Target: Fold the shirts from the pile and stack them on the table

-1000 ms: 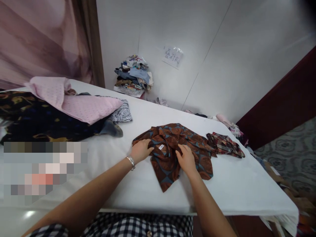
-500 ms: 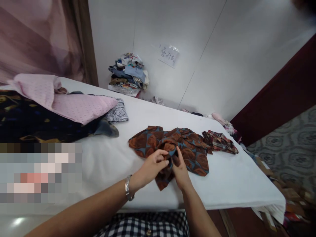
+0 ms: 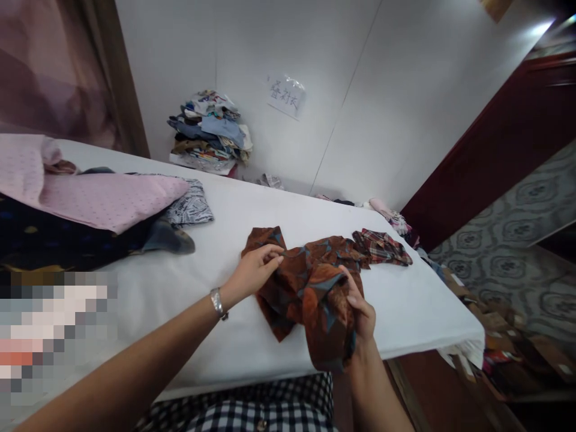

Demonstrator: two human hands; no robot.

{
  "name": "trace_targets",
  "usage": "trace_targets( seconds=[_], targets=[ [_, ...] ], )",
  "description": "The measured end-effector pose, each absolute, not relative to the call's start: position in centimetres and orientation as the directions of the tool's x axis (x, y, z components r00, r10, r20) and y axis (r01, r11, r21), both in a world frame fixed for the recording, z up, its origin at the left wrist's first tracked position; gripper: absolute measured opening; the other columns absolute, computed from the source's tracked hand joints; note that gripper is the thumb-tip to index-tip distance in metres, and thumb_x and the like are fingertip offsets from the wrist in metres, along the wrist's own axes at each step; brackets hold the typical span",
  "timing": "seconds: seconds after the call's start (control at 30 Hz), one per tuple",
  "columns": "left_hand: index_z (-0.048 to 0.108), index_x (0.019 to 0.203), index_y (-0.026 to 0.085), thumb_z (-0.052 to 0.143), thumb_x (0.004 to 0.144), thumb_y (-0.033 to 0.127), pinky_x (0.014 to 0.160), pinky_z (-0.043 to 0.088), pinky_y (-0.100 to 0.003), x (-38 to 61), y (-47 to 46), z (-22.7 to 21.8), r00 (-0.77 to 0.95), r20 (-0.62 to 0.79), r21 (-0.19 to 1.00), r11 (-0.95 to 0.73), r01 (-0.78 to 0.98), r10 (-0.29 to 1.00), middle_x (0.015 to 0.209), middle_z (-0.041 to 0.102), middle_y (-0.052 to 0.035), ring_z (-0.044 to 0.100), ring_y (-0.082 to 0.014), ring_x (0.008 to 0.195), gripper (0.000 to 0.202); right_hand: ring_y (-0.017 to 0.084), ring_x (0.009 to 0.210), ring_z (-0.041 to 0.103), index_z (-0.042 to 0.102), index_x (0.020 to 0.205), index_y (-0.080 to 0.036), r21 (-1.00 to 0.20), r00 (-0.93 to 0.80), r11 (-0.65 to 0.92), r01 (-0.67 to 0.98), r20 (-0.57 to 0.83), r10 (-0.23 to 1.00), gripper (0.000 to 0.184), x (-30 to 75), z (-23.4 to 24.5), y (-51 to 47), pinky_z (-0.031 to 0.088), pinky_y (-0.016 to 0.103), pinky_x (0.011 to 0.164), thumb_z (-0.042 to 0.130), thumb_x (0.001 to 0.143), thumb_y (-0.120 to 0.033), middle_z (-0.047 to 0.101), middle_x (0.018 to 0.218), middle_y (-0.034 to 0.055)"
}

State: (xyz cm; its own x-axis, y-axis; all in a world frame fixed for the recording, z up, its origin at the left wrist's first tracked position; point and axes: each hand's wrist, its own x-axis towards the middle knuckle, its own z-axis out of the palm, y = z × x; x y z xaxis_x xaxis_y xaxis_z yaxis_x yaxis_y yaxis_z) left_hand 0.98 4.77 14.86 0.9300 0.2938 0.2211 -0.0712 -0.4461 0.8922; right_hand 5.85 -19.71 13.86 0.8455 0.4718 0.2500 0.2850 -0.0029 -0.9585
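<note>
You have soft, even indoor light, and the white table (image 3: 252,216) stays bright without burning out. High above the table's right end, a patch of glare (image 3: 542,27) flares in the corner. Shadows are faint: a thin one lies on the table under the brown patterned shirt (image 3: 292,282) and below your left hand (image 3: 252,276). The fold in your right hand (image 3: 362,315) looks slightly smeared. The floor past the table's right end is dimmer. Your wide lens bows the table's near edge and tilts the wall seams behind the table. A mosaic block (image 3: 54,336) masks the table's near left corner.
</note>
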Motion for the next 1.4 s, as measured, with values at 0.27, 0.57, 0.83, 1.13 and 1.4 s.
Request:
trace_targets(
  seconds=[0.27,0.57,0.83,1.13,1.4],
  targets=[
    [0.052,0.128,0.027,0.043,0.071,0.010,0.108,0.036,-0.036,3.9,3.9,16.1,0.947,0.269,0.703,-0.636,-0.318,-0.176,0.135,0.054,-0.0013,0.049,-0.0201,0.124,0.060,0.030,0.118,0.056,0.029,0.148,-0.022,-0.968,0.897,0.218,0.126,0.204,0.392,0.074,6.3,15.0,-21.3,0.043,0.049,0.099,0.034,0.080,-0.050,0.058,0.130,0.0082],
    [0.040,0.140,0.021,0.064,0.071,0.043,0.109,0.032,-0.046,2.5,3.7,13.2,0.948,0.081,0.617,-0.731,-0.291,-0.309,0.143,0.046,-0.0111,0.044,-0.0310,0.128,0.077,0.020,0.115,0.058,0.053,0.128,-0.031,-0.707,0.971,0.702,-0.086,0.097,0.216,0.052,10.2,16.4,-21.3,0.037,0.046,0.107,0.054,0.077,-0.023,0.066,0.118,-0.0007],
    [0.068,0.101,0.021,0.047,0.077,0.030,0.067,0.052,-0.031,2.3,7.2,17.9,0.945,0.127,0.926,-0.377,-0.005,0.300,0.085,0.072,-0.0010,0.064,-0.0202,0.074,0.033,0.018,0.105,0.063,0.058,0.118,-0.030,-0.742,0.946,0.660,-0.118,0.118,0.302,0.038,12.0,16.5,-19.3,0.045,0.043,0.099,0.061,0.080,-0.036,0.069,0.108,0.0030],
    [0.068,0.079,0.022,0.049,0.077,0.045,0.075,0.051,-0.033,-1.1,13.8,14.7,0.764,-0.070,0.945,-0.202,0.257,0.641,0.082,0.072,-0.0036,0.064,-0.0258,0.089,0.030,0.024,0.101,0.065,0.067,0.102,-0.021,-0.988,0.932,-0.017,0.153,0.139,0.336,0.041,12.3,10.7,-18.1,0.047,0.044,0.095,0.072,0.068,-0.043,0.071,0.103,0.0089],
    [0.068,0.080,0.020,0.059,0.071,0.038,0.054,0.046,-0.024,-4.0,14.8,12.7,0.724,-0.112,0.991,0.020,0.135,0.681,0.073,0.069,-0.0027,0.061,-0.0186,0.069,0.023,0.025,0.106,0.061,0.060,0.123,-0.022,-0.818,0.833,-0.440,0.370,0.081,0.548,0.055,12.7,10.2,-13.5,0.044,0.041,0.095,0.064,0.075,-0.048,0.067,0.113,0.0084]
  ],
)
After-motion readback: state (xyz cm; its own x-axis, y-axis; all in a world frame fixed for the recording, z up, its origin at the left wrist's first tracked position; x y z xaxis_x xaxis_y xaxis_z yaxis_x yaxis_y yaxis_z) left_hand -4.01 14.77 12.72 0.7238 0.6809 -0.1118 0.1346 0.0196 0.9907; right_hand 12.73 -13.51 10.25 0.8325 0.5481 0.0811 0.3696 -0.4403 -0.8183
